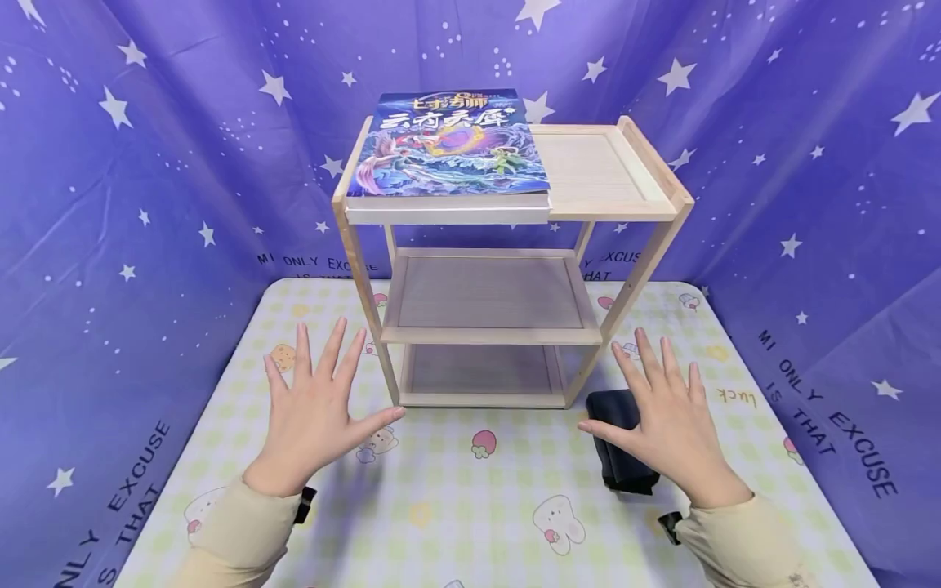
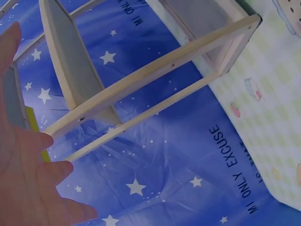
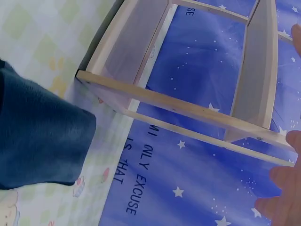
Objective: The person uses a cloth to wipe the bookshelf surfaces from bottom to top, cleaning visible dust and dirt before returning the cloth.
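My left hand (image 1: 312, 420) is held over the table at the left, fingers spread wide and nothing in it. On the right, my right hand (image 1: 672, 429) is likewise spread and holds nothing; it overlaps a folded dark blue cloth (image 1: 613, 449) in the head view. That cloth (image 3: 42, 132) fills the left side of the right wrist view. Between and beyond the hands stands a three-tier wooden shelf (image 1: 488, 335). A thick book (image 1: 452, 151) with a colourful blue illustrated cover lies flat on the left part of its top tier.
The table (image 1: 456, 506) wears a pale green checked cloth with cartoon prints. Purple-blue curtains (image 1: 184, 163) with white stars and lettering enclose it at the back and sides. The shelf's middle tier (image 1: 492, 290) and bottom tier (image 1: 481, 371) sit below the book.
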Tool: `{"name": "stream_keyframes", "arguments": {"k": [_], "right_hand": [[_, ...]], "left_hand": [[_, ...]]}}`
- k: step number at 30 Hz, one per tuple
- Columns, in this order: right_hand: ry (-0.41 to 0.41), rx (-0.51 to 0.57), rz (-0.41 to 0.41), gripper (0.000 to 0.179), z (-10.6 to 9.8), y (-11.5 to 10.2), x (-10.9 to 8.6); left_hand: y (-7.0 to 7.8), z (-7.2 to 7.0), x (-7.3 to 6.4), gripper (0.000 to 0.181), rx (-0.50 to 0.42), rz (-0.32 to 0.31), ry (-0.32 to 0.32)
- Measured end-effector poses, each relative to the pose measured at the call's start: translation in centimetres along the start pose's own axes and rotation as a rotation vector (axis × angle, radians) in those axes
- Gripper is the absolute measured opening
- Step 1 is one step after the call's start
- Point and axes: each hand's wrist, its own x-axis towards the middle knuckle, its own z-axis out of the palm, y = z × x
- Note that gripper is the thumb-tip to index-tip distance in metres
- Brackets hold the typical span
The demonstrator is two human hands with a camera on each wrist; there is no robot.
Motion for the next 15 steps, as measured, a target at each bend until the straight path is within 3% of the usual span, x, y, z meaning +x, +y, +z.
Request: {"name": "stream_keyframes", "arguments": {"k": [10,15], "right_hand": [[-0.004,0.002,0.027,0.110,-0.5,1.1,0.1],[0.001,0.022,0.042,0.109,-0.2,1.7,-0.1]], "left_hand": [[-0.5,-1.9,1.1,0.112,0.020,0.036,0.076],[-0.7,-2.9,1.9,0.112,-0.015,0.051,0.131]]}}
